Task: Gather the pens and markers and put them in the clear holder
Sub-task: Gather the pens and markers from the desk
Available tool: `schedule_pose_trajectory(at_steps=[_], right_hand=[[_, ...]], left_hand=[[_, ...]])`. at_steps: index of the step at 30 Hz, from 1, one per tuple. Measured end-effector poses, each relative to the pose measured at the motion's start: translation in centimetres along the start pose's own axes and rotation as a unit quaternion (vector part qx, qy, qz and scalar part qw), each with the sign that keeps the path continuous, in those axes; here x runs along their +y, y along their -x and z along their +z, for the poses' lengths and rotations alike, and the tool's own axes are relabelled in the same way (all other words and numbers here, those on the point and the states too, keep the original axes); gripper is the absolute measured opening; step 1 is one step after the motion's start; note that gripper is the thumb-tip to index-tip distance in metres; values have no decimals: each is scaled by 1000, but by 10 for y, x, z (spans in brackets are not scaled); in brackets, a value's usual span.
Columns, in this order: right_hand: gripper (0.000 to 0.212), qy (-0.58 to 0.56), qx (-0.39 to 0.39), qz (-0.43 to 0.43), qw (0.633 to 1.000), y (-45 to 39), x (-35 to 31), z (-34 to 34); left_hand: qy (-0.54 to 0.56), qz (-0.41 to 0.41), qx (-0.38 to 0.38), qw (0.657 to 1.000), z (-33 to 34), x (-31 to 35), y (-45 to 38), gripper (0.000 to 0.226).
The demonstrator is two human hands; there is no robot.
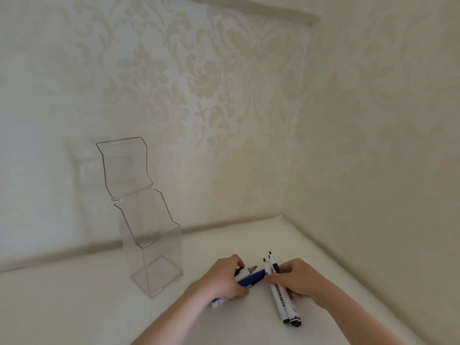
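Note:
A tall clear holder [159,247] stands empty on the white table, left of my hands, with its hinged lid [125,165] flipped up against the wall. My left hand [224,280] is closed over a blue-capped marker [251,278] and a grey-tipped marker [252,268] lying on the table; a white and purple marker end pokes out under the wrist. My right hand [296,280] presses on a bundle of white pens with black caps [281,302], which lie pointing away from me. The two hands nearly touch.
The white table [99,307] sits in a corner, with patterned wallpaper walls behind and on the right [373,170]. The holder stands close to the back wall. The table's right edge runs along the side wall.

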State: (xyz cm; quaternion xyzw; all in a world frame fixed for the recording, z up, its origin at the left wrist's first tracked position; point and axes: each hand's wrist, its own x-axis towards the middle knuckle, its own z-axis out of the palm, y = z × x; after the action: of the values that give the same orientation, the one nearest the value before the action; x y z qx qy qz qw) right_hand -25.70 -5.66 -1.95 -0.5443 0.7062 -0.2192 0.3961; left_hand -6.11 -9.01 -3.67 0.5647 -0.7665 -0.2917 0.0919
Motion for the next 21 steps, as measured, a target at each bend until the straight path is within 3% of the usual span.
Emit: schedule_pose_trajectory(at_steps=[3, 6, 10, 17, 21], right_hand=[[18, -53, -27, -19, 998, 5, -1, -3], [19, -74, -46, -39, 995, 14, -2, -14], [21, -110, -42, -69, 991, 22, -1, -32], [21, -129, -23, -99, 986, 27, -9, -36], [16, -120, 4, -129, 984, 24, -27, -31]], left_hand=[[-26, 24, -5, 999, -2, 0, -1, 49], [-68, 66, 13, 995, -6, -3, -2, 13], [-65, 110, -10, 992, -17, -10, -2, 18], [172, 95, -51, 979, -38, -12, 5, 28], [244, 108, -29, 963, -44, -15, 18, 14]])
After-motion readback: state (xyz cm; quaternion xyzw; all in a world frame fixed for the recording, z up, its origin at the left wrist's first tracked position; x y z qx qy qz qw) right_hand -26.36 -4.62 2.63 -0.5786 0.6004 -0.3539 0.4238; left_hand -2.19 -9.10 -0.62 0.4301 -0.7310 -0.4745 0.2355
